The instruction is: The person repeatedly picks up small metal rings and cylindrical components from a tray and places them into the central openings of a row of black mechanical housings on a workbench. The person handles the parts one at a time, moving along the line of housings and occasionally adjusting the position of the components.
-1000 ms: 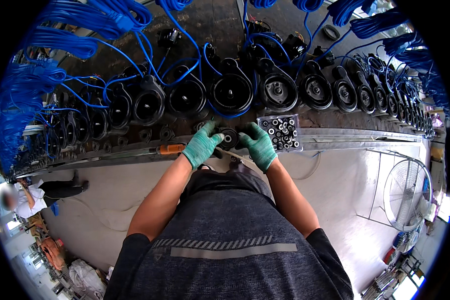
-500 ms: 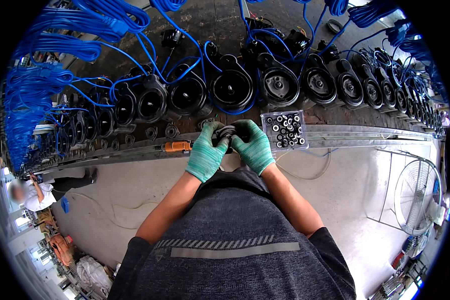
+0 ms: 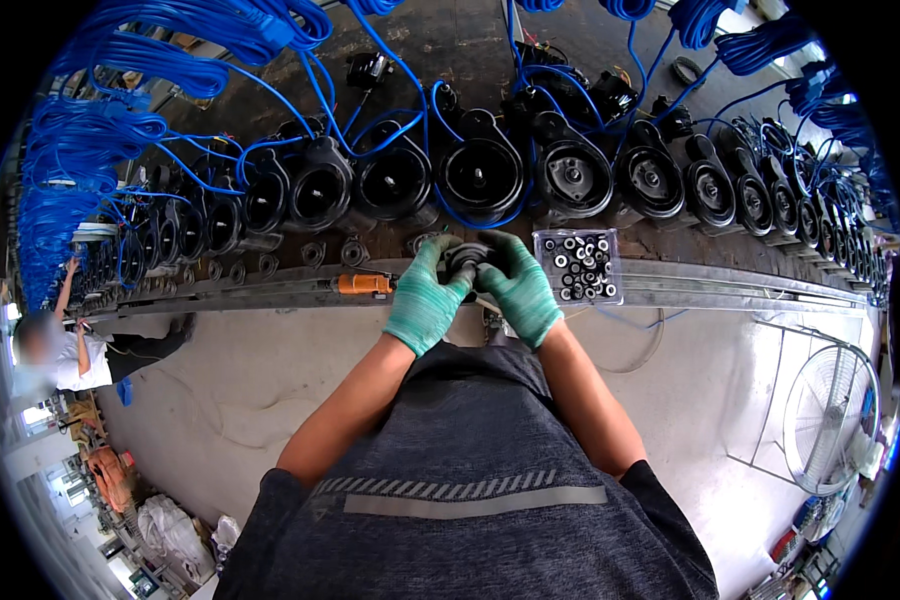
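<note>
Head view: both hands, in green knit gloves, meet at the near edge of the tabletop (image 3: 270, 290), a long bench that curves across the picture. The left hand (image 3: 425, 300) and the right hand (image 3: 518, 290) are both clenched around one small dark round part (image 3: 467, 262), fingers curled over its rim from either side, so only its top shows between them. A second ago the hands lay a little apart and flatter on the bench; half a second ago they had closed in on the part, and now they are drawn tighter and slightly nearer the body, which suggests the part is being turned or pressed together in the grip. Just right of the right hand sits a clear tray of small black rings (image 3: 578, 266). An orange-handled tool (image 3: 362, 284) lies just left of the left hand. Behind runs a row of black round housings (image 3: 480, 178) with blue cables (image 3: 120, 60) looping above. Another person (image 3: 55, 345) works far off at the left
</note>
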Available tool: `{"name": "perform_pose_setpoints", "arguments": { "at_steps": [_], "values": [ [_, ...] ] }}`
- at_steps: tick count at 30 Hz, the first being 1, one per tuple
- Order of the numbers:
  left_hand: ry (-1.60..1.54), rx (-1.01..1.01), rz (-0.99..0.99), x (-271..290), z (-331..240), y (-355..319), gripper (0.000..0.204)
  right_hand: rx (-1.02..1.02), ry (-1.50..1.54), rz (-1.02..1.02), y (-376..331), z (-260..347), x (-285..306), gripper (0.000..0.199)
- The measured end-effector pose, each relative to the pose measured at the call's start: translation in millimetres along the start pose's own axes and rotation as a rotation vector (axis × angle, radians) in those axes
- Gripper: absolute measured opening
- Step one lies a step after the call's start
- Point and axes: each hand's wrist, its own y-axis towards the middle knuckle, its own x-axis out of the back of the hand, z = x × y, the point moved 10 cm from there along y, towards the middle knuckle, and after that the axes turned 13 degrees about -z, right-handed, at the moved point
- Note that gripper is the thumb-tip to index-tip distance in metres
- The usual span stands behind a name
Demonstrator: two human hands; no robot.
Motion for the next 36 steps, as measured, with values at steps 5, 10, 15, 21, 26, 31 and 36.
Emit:
{"name": "perform_pose_setpoints", "arguments": {
  "at_steps": [5, 10, 15, 21, 26, 31, 36],
  "values": [
    [-0.126, 0.154, 0.026, 4, -4, 2, 0.039, -0.036, -0.024, 0.063, -5, 11, 5, 0.041],
    [-0.149, 0.225, 0.017, 3, 0, 2, 0.036, 0.03, -0.116, 0.029, -10, 16, 9, 0.032],
    [-0.162, 0.232, 0.041, -1, 0, 2, 0.031, 0.092, -0.144, 0.033, -13, 22, 9, 0.031],
    [-0.136, 0.189, 0.056, -2, 4, 3, 0.027, 0.097, -0.165, 0.033, -17, 24, 10, 0.03],
    [-0.148, 0.154, 0.101, 0, 5, 6, 0.029, 0.117, -0.208, 0.044, -19, 30, 10, 0.03],
    [-0.151, 0.114, 0.11, 1, -4, 6, 0.028, 0.153, -0.224, 0.039, -21, 37, 10, 0.029],
    [-0.075, 0.119, 0.088, -2, -2, 6, 0.025, 0.129, -0.222, 0.017, -21, 34, 12, 0.028]
  ]
}}
